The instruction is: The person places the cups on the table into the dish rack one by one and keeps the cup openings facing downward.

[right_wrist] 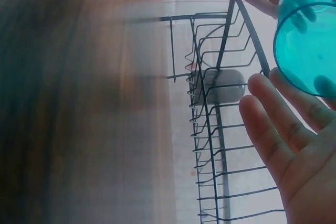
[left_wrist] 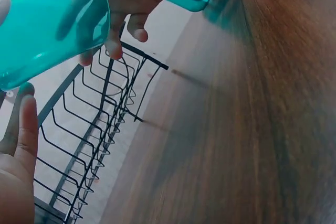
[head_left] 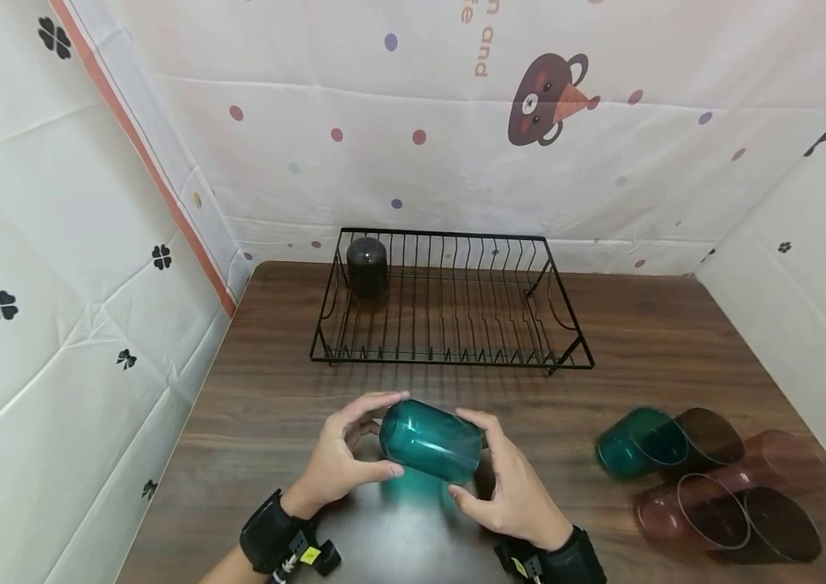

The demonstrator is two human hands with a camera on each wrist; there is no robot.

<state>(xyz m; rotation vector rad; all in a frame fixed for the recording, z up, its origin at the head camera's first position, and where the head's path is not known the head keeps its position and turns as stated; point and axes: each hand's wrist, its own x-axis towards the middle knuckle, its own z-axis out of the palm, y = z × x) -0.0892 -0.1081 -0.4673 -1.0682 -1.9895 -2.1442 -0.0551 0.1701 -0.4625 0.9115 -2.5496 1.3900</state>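
As hands (head_left: 338, 456) (head_left: 514, 491) curve inward, teal cup (head_left: 431, 442) gripped

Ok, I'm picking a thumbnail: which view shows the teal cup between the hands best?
The head view: it shows the teal cup end to end, between left hand and right hand. The left wrist view crops it at the left edge; the right wrist view shows its rim close up, cropped at the right edge.

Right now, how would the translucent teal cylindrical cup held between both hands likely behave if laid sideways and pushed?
The translucent teal cylindrical cup would probably roll, given its rounded wall. Its glossy surface suggests slipperiness, and its evenly round rim suggests stiffness.
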